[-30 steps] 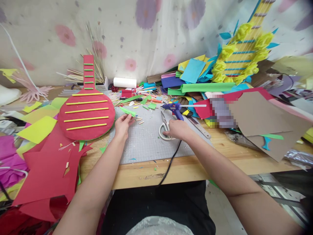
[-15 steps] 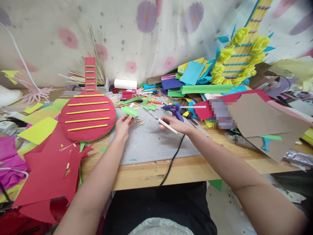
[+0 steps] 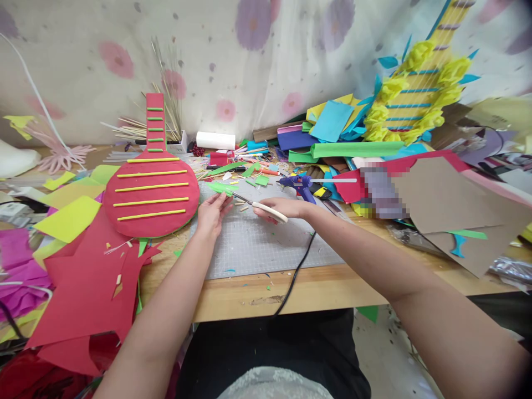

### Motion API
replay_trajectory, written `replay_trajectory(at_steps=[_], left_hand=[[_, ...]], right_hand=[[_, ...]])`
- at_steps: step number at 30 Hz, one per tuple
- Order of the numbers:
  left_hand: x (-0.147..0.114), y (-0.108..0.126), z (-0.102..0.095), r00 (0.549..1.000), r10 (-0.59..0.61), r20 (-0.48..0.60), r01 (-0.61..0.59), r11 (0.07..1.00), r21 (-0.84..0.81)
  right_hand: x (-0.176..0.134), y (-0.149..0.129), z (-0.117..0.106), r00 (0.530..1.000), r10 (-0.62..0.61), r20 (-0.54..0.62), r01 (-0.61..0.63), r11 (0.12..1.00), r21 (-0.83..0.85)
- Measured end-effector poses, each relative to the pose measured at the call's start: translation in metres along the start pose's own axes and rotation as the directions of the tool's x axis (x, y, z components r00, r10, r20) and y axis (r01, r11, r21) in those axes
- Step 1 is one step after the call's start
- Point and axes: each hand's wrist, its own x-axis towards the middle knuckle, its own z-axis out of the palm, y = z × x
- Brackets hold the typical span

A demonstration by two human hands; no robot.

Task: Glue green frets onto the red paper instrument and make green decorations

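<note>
Over the back left of the grey cutting mat (image 3: 245,249), my left hand (image 3: 213,213) pinches a piece of green paper (image 3: 221,188) between thumb and fingers. My right hand (image 3: 280,208) is closed around the white handles of a pair of scissors (image 3: 269,211). Its blades point left and reach the green paper's right edge; whether they are parted I cannot make out. Small pale stick bits (image 3: 243,206) lie on the mat between the hands. Just behind my right hand rests a blue glue gun (image 3: 300,187) with a white glue stick in it.
A red paper guitar shape (image 3: 152,191) with yellow strips stands left, above red paper scraps (image 3: 89,282). A yellow, flower-trimmed guitar shape (image 3: 415,94) leans at back right. Brown card (image 3: 440,199) lies right. A black cord (image 3: 297,274) crosses the mat and the table's front edge (image 3: 241,305).
My right hand has moved left with the scissors, bringing the blades from apart to the green paper. My left hand keeps its pinch on the paper. The view has shifted slightly.
</note>
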Motion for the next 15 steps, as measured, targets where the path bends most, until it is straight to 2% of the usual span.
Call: replay_trajectory(at_steps=[5, 15], left_hand=[[-0.001, -0.002, 0.001, 1.0, -0.017, -0.012, 0.017, 1.0, -0.002], [-0.002, -0.005, 0.003, 0.999, -0.014, -0.033, 0.014, 1.0, 0.004]], right_hand=[[0.005, -0.003, -0.001, 1.0, -0.008, -0.007, 0.008, 0.998, -0.063], [0.012, -0.001, -0.005, 0.999, 0.0, 0.051, 0.006, 0.995, -0.1]])
